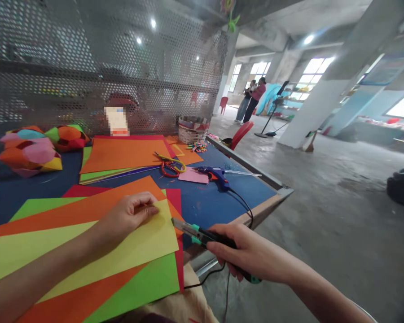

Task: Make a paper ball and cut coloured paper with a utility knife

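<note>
My left hand (134,211) rests on a yellow sheet of paper (144,242), its fingers curled and pinching the upper edge near the right corner. In my right hand (239,251) is a utility knife (202,235), black and green, its blade pointing left at the yellow sheet's right edge. Beneath the yellow sheet lie an orange sheet (104,199), a green sheet (148,282) and a red sheet (175,199), fanned at different angles. Whether the blade touches the paper I cannot tell.
Past the sheets lie scissors (171,166), a blue glue gun (218,175) with a trailing cord, and another paper stack (128,152). Folded paper balls (33,152) sit at left, a basket (192,130) at the back. Two people stand far off. The table's metal edge (283,190) runs along the right.
</note>
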Motion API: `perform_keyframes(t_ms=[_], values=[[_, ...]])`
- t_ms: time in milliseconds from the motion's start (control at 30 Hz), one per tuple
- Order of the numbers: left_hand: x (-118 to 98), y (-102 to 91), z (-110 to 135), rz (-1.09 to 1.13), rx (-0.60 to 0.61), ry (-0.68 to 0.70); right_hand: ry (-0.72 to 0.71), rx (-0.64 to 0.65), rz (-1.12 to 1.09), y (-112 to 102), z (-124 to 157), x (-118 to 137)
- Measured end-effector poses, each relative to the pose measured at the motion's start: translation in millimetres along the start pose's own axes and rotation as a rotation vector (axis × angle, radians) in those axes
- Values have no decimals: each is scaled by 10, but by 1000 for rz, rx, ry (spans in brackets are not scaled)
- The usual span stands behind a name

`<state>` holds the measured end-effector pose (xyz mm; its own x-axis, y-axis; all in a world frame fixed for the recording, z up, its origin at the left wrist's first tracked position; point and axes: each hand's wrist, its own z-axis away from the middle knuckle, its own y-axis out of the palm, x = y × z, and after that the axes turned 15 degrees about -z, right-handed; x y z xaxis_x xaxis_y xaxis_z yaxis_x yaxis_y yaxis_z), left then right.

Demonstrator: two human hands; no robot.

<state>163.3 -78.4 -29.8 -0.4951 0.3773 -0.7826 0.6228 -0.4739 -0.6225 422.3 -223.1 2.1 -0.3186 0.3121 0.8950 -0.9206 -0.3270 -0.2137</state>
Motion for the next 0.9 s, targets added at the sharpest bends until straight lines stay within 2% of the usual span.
perform_keyframes(t_ms=[133, 367, 567, 700, 767, 833, 900], values=[[2, -7, -7, -44, -36, -3, 8, 28, -36, 29, 26, -11], [-35, 34, -41, -171, -80, 21, 114, 65, -137, 112, 95, -65], [53, 87, -121, -347, -193, 122, 98, 75, -153, 101, 57, -109], [105, 113, -64, -443, -283, 251, 111, 61, -90, 89, 41, -77], [108, 88, 3, -508, -206, 378, 128, 53, -63, 97, 53, -64], [108, 40, 68, -606, -48, 531, 147, 57, -61, 113, 72, -55], [115, -8, 113, -711, 117, 623, 155, 60, -65, 135, 89, -46]])
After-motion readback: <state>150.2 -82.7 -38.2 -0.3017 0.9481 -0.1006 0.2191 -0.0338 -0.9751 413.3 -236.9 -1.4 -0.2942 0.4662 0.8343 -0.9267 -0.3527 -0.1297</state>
